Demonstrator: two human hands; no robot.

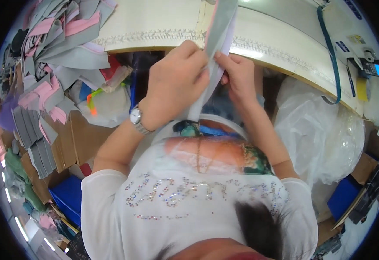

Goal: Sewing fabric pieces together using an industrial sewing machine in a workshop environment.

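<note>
Handle the grey strip (218,35), held across the near edge of the counter (154,21) in the closed grip of left hand (175,82) and right hand (240,78), by its long sides, as likely light and soft.

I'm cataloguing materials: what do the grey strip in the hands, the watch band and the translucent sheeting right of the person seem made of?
Grey strip: probably fabric, matte and softly folded; fibre unclear.
Watch band: likely metal, silvery and shiny.
Translucent sheeting: likely thin plastic film, crinkled with glossy highlights.
</note>
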